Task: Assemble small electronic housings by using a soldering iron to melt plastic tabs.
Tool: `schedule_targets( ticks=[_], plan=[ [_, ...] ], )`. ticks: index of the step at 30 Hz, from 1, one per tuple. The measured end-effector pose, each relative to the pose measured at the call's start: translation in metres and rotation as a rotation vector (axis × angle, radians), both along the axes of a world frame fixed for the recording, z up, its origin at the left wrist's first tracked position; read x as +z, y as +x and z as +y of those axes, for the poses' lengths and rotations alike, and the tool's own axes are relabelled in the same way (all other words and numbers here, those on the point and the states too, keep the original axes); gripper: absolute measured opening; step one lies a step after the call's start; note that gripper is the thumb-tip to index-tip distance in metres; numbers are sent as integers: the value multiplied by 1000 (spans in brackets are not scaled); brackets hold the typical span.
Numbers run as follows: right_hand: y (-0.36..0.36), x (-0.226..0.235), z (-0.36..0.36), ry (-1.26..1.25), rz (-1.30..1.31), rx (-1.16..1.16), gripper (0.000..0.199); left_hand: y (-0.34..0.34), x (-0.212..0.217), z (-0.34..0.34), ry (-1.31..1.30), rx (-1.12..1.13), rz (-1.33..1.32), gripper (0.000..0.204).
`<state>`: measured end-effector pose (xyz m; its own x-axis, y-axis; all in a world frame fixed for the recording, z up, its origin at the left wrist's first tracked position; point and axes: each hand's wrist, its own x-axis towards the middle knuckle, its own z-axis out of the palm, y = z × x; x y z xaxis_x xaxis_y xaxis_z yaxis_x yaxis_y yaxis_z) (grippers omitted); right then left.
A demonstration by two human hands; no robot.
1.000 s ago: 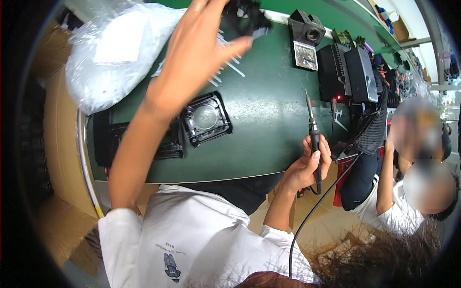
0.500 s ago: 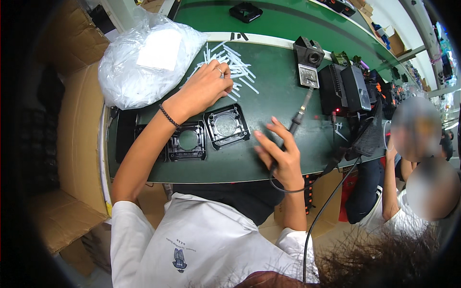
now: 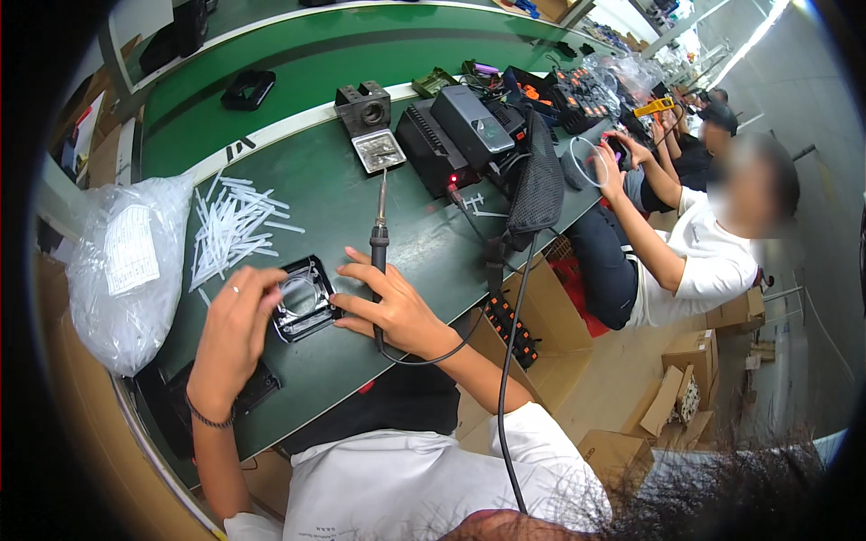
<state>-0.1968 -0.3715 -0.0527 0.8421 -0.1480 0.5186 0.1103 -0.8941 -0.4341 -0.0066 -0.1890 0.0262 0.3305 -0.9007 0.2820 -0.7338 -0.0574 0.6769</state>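
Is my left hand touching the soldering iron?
No, your left hand is by the black frame, clearly apart from the soldering iron.

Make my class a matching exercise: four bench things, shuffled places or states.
1. clear plastic bag with white label
2. thin white plastic sticks
3. one square black plastic frame
4. black-handled soldering iron

A. between left hand and right hand
B. at the green bench's left edge
C. tip toward dark metal stand
D. loosely heaped

Pairs: 1-B, 2-D, 3-A, 4-C
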Motion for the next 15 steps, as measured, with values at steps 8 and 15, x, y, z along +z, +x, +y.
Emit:
schedule_targets(
  ticks=[8,15],
  plan=[
    [-8,-2,2,65,-5,-33,35,-27,-4,7,-23,-116,-174,32],
    [-6,-7,3,75,-23,-39,36,-26,-29,10,-47,-14,-390,35]
  ],
)
